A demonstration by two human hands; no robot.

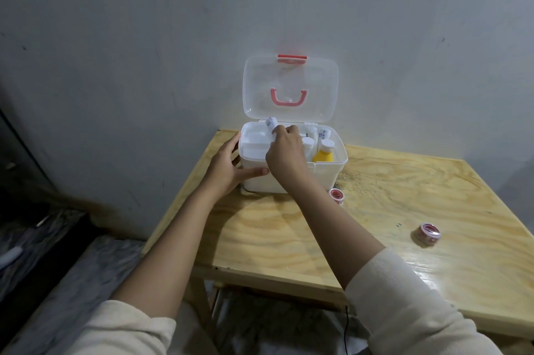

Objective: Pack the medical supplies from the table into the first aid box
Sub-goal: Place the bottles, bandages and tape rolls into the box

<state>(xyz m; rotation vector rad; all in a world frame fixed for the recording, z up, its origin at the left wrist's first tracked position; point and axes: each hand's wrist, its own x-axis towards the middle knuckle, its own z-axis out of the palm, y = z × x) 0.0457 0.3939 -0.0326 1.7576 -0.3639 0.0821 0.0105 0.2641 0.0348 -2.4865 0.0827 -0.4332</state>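
Note:
The white first aid box (323,174) stands open at the back of the wooden table, its clear lid (315,89) with a pink handle leaning up against the wall. Inside its right part I see a yellow bottle (323,156) with a white cap and several white containers. My left hand (231,164) grips the box's left front corner. My right hand (286,152) is over the box's inner tray, pinching a small white printed tube (271,123) that tilts up to the left. Two red-and-white tape rolls lie on the table: one (336,195) by the box's front right corner, one (427,234) farther right.
The wooden table (390,210) stands in a corner against a grey wall (144,65). Its left and front edges are near my arms. A dark floor and marbled surface lie to the left below the table.

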